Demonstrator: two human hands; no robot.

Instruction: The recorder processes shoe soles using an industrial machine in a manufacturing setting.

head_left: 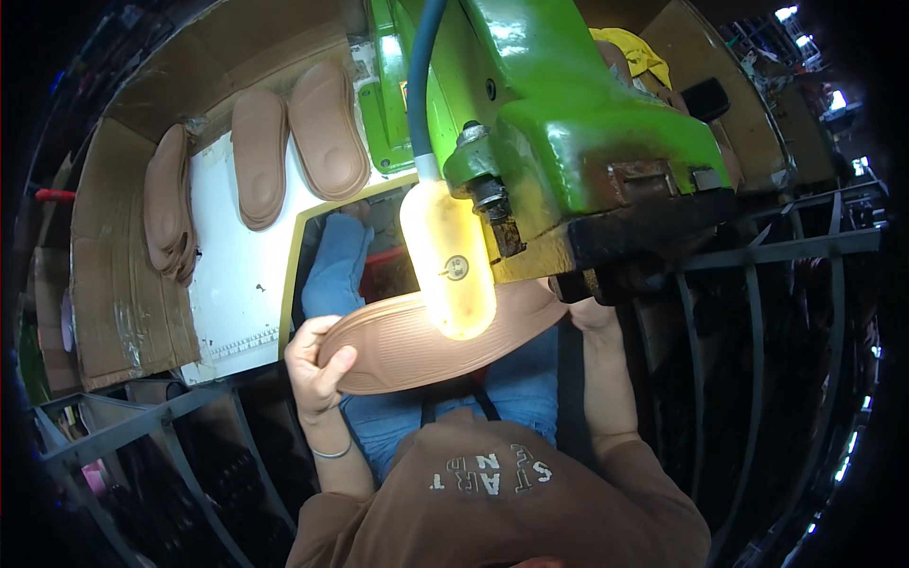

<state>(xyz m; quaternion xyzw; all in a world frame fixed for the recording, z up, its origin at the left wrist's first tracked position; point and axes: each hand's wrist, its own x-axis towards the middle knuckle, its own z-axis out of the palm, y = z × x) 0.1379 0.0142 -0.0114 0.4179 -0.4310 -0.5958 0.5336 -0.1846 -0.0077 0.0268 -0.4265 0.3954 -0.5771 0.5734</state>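
The left hand [318,367] pinches one end of a brown ridged sole piece [398,352], thumb on top; the right hand [595,320] is at its far end, fingers too hidden to tell. The piece spans the lap, partly behind a glowing lamp [431,222] beside the green machine [549,85]. The step looks like handling it by both ends; the next move probably calls for level, steady support. Beyond lie brown sole stacks [258,156] on a white table [237,293]

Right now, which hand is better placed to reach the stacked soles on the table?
Probably the left hand: it is nearer the stacked soles on the white table, though it also grips the brown piece.
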